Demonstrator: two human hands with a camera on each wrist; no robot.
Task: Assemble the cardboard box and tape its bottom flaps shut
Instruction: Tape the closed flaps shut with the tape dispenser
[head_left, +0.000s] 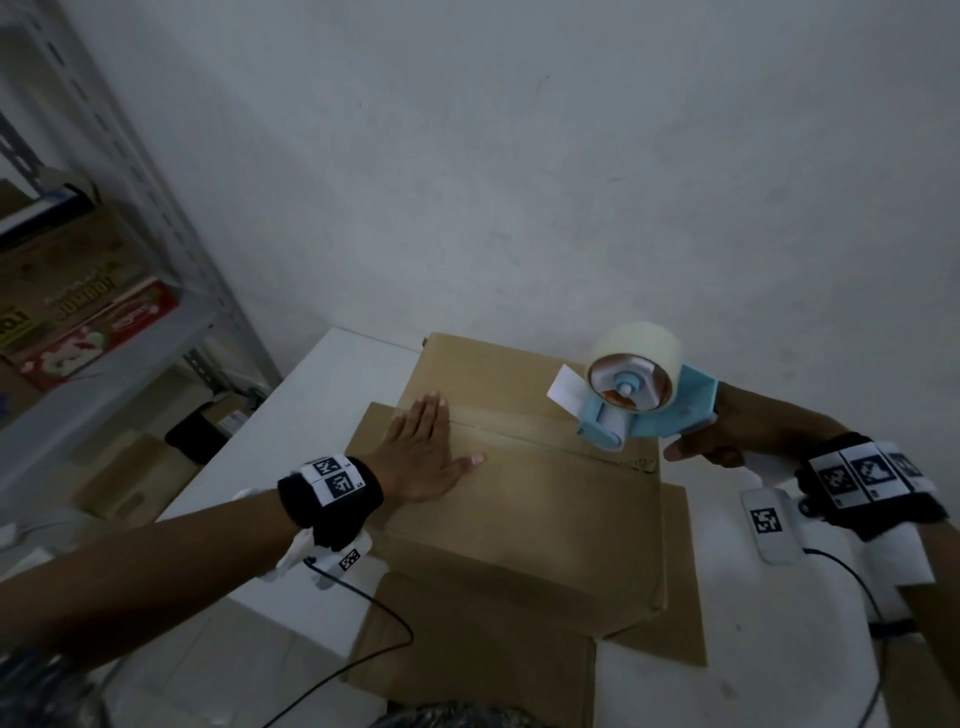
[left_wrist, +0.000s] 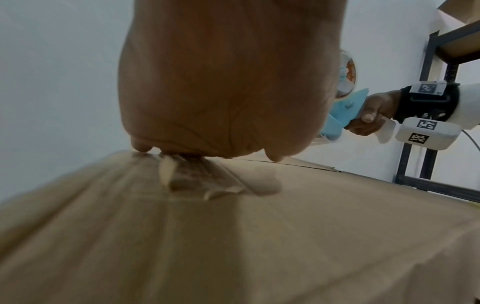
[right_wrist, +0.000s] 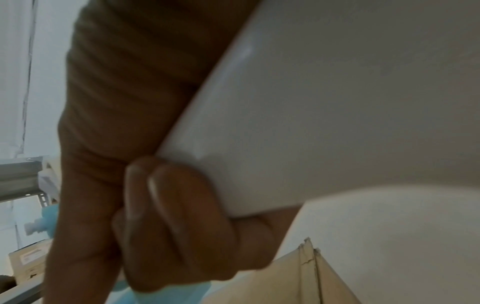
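One table (head_left: 332, 374), white, against a pale wall; its near edge is cut off by the frame. One shelf rack (head_left: 171, 291) at left, holding several printed cartons, their number not countable as they overlap and run out of view. One box (head_left: 524, 499), brown cardboard, sits on the table with its closed flaps facing up; two flaps meet at one seam (head_left: 545, 441) running left to right. More cardboard flaps splay out flat at the table level on the left, right and near sides; I count three, the far side is hidden by the box. One tape gun (head_left: 644, 410), blue, with one clear roll (head_left: 636, 364), sits at the right end of the seam, its roller touching the box top; a tape strip lies along the seam from the gun toward the left. Two hands. Left hand (head_left: 431, 452) lies flat on the box top at the left end of the seam, fingers straight and together, thumb spread, pressing down on the tape; the left wrist view shows a crumpled tape end (left_wrist: 182, 181) under the palm, blurred. Right hand (head_left: 727, 436) grips the gun handle, fingers curled round it; the right wrist view is mostly blocked by the hand (right_wrist: 168, 226) and a white surface. Two wristbands with markers, one cable each.
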